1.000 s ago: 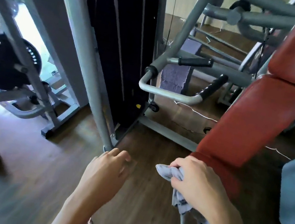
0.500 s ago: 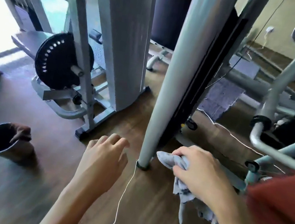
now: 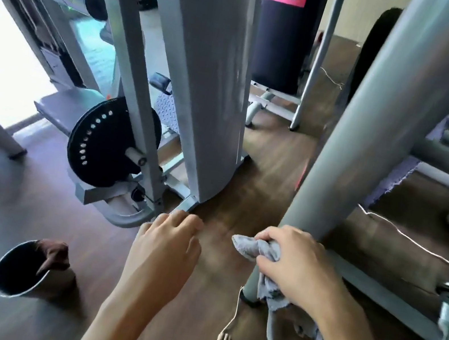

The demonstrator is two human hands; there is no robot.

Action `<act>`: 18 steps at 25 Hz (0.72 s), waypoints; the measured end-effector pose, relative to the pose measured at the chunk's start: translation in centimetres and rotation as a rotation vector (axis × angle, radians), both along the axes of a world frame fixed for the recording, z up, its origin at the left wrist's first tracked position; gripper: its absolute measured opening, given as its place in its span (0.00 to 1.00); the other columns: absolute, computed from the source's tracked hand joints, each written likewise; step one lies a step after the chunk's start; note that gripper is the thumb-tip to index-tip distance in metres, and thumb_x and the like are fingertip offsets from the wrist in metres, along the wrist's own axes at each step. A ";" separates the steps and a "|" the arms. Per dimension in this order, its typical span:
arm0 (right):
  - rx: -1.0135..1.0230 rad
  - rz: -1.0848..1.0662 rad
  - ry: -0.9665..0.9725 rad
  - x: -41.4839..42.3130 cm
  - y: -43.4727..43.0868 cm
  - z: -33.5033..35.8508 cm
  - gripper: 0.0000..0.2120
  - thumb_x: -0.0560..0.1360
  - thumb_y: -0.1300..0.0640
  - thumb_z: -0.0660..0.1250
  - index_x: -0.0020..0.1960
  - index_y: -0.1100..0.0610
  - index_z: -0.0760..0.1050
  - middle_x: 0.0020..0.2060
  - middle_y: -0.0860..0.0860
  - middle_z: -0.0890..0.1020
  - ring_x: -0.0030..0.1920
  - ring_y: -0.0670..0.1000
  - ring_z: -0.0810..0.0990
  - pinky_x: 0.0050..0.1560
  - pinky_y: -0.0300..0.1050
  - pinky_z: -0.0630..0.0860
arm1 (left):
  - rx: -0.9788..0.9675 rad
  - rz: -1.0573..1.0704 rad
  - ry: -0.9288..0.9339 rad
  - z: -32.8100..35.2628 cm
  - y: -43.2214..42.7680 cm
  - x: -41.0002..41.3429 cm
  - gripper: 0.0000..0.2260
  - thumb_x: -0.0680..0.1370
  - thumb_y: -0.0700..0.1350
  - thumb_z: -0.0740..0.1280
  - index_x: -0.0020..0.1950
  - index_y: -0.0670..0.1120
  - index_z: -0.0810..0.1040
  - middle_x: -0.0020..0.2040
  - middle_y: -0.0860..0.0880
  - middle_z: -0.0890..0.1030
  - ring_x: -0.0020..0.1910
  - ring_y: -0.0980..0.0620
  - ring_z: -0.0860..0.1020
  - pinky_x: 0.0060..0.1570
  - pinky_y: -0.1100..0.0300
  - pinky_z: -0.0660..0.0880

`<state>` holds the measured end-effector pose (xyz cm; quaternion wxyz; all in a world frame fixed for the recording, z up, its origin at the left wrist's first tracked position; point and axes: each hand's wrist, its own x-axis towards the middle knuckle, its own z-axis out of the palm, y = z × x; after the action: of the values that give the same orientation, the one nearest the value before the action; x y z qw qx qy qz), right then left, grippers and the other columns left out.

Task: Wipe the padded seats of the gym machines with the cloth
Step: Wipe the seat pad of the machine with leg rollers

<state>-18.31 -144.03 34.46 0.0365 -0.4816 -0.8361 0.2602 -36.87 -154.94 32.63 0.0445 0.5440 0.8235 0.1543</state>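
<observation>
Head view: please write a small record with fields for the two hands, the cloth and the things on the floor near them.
right hand: grips the bunched grey cloth, whose end hangs below the fist
left hand: holds nothing, fingers loosely curled
bucket: stands on the wooden floor, left of the left hand; a brown rag hangs over its rim
weight plate: black, on the grey machine frame
padded seat: none clearly in view

Cloth (image 3: pixel 257 249) in right hand (image 3: pixel 299 267) showing pale grey-blue. Weight plate (image 3: pixel 101 148) beyond left hand (image 3: pixel 169 238) showing black, arc of pale dots. Punching bag (image 3: pixel 281 45) beyond hands showing black, red label, white letters. Floor (image 3: pixel 241 202) showing brown wood grain.
</observation>
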 end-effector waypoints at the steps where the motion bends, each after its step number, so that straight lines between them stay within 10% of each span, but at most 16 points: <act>1: -0.003 0.018 0.003 -1.6 1.3 -0.1 0.13 0.70 0.50 0.67 0.55 0.42 0.78 0.48 0.44 0.77 0.51 0.51 0.79 0.51 0.49 0.77 | 0.004 0.017 0.008 0.1 1.0 -1.3 0.10 0.80 0.48 0.63 0.60 0.56 0.78 0.59 0.58 0.78 0.60 0.51 0.76 0.56 0.55 0.70; 18: 0.042 -0.271 -0.060 -24.4 19.3 0.6 0.13 0.71 0.52 0.67 0.54 0.43 0.79 0.50 0.43 0.79 0.52 0.48 0.80 0.49 0.48 0.77 | -0.075 -0.182 -0.005 -0.9 24.3 -27.2 0.12 0.78 0.50 0.59 0.58 0.56 0.78 0.55 0.56 0.80 0.58 0.48 0.78 0.54 0.51 0.73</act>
<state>-42.76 -124.72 35.04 0.0561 -0.5967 -0.7694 0.2210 -64.11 -130.60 31.77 0.0805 0.6143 0.7758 0.1199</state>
